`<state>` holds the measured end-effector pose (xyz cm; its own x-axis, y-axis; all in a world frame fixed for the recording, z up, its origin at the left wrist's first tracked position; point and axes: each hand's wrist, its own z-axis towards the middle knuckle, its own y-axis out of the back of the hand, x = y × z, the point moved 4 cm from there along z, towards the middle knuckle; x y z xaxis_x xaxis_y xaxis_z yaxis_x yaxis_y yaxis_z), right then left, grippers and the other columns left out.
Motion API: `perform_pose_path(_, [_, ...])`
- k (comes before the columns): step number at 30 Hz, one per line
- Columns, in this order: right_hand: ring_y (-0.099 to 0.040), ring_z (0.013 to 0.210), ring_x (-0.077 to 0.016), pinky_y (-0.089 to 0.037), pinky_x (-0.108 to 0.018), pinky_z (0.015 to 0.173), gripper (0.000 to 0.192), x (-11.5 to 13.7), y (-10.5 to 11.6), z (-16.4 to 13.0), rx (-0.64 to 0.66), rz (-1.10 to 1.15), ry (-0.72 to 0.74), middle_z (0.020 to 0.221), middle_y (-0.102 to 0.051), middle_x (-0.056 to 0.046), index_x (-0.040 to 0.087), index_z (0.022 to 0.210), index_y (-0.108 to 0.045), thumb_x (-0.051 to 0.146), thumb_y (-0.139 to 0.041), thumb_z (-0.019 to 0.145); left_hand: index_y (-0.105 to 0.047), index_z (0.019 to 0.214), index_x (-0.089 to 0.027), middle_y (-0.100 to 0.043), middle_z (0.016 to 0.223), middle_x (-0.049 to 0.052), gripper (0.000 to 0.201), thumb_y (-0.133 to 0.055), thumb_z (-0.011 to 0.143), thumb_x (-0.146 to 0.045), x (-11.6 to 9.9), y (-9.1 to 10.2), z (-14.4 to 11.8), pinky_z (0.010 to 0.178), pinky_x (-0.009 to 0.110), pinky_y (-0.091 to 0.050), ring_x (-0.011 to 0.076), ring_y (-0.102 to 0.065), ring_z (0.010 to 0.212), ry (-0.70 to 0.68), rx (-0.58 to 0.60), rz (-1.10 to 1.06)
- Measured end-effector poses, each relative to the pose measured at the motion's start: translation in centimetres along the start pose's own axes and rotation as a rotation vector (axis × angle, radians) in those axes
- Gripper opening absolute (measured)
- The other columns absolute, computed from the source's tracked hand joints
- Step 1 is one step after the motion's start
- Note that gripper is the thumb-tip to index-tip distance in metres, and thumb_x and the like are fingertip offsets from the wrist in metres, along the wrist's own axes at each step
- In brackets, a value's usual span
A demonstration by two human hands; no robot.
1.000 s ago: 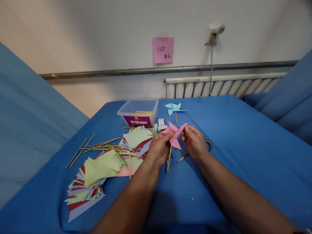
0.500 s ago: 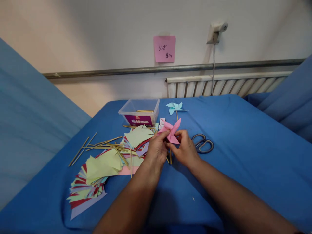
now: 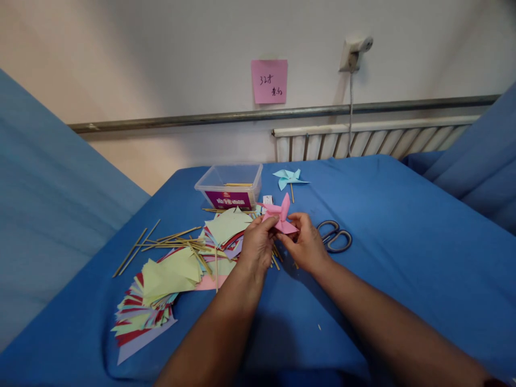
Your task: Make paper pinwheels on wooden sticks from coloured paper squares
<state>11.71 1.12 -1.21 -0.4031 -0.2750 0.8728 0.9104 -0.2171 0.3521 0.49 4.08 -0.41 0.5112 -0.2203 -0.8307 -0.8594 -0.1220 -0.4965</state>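
Note:
A pink paper pinwheel (image 3: 284, 223) is held between my two hands above the table. My left hand (image 3: 259, 242) pinches it from the left, the thumb pressed near its centre. On the right side, my right hand (image 3: 304, 242) has its fingers closed at the pinwheel's lower edge. What lies behind the pinwheel is hidden; a short stick end (image 3: 296, 265) shows below the right hand. Several thin sticks (image 3: 276, 259) lie beneath the hands. Behind them is a finished-looking light blue pinwheel (image 3: 288, 177) on a stick.
Dark-handled scissors (image 3: 335, 236) lie right of my right hand. To the left are stacks of coloured paper (image 3: 171, 277) and scattered sticks (image 3: 173, 243). A clear plastic box (image 3: 229, 185) stands at the back, a small white box (image 3: 267, 201) beside it. Blue cloth (image 3: 382, 269) covers the table.
The pink pinwheel has tilted and turned in my hands, its face now seen more from the side. My right fingers have shifted slightly along its edge.

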Motion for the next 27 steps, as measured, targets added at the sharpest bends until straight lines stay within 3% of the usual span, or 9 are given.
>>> perform_pose_path(3, [-0.067, 0.077, -0.0223, -0.052, -0.035, 0.069, 0.049, 0.3, 0.2, 0.0, 0.007, -0.121, 0.006, 0.101, -0.067, -0.011, 0.019, 0.114, -0.044, 0.037, -0.067, 0.075, -0.063, 0.076, -0.013, -0.063, 0.063, 0.000, 0.021, -0.073, 0.058, -0.015, 0.1, -0.3, -0.2, 0.053, 0.021, -0.040, 0.0101, -0.056, 0.054, -0.011, 0.002, -0.003])
perform_pose_path(7, [-0.068, 0.086, -0.0266, -0.051, -0.037, 0.071, 0.041, 0.5, 0.6, 0.2, -0.012, -0.241, 0.043, 0.104, -0.067, -0.014, 0.018, 0.115, -0.044, 0.037, -0.060, 0.082, -0.062, 0.073, -0.014, -0.061, 0.062, -0.002, 0.021, -0.074, 0.057, -0.014, 0.2, -0.5, -0.5, 0.056, 0.021, -0.042, 0.0096, -0.056, 0.055, 0.027, -0.006, -0.011])
perform_pose_path(11, [-0.068, 0.087, -0.0266, -0.051, -0.036, 0.070, 0.034, 0.7, 0.8, 0.3, 0.001, -0.282, 0.066, 0.103, -0.068, -0.014, 0.017, 0.114, -0.045, 0.034, -0.053, 0.086, -0.061, 0.072, -0.015, -0.060, 0.062, -0.003, 0.018, -0.073, 0.059, -0.014, 0.3, -0.5, -0.5, 0.057, 0.021, -0.044, 0.0093, -0.056, 0.056, 0.064, 0.012, -0.028])
perform_pose_path(16, [-0.067, 0.088, -0.0267, -0.050, -0.036, 0.070, 0.042, 0.9, 0.9, 0.2, 0.013, -0.310, 0.063, 0.104, -0.068, -0.013, 0.017, 0.116, -0.045, 0.038, -0.058, 0.082, -0.060, 0.069, -0.015, -0.060, 0.062, -0.003, 0.018, -0.074, 0.058, -0.014, 0.4, -0.4, -0.4, 0.054, 0.019, -0.041, 0.0086, -0.055, 0.056, 0.049, 0.026, -0.047])
perform_pose_path(23, [-0.067, 0.080, -0.0238, -0.049, -0.034, 0.069, 0.035, 0.4, 1.0, 0.3, -0.047, -0.161, 0.040, 0.094, -0.068, -0.010, 0.018, 0.114, -0.048, 0.034, -0.054, 0.084, -0.059, 0.068, -0.016, -0.058, 0.059, -0.003, 0.018, -0.074, 0.058, -0.012, 0.5, -0.2, -0.4, 0.060, 0.023, -0.046, 0.0093, -0.055, 0.056, 0.123, -0.012, -0.048])
perform_pose_path(27, [-0.062, 0.059, -0.0159, -0.050, -0.030, 0.057, 0.052, -0.7, 0.5, 0.3, -0.076, 0.062, -0.155, 0.094, -0.067, -0.007, 0.018, 0.116, -0.047, 0.043, -0.066, 0.074, -0.061, 0.073, -0.014, -0.062, 0.065, -0.001, 0.020, -0.073, 0.057, -0.010, -0.2, 0.2, 0.1, 0.056, 0.021, -0.045, 0.0099, -0.057, 0.057, 0.097, -0.040, -0.071])
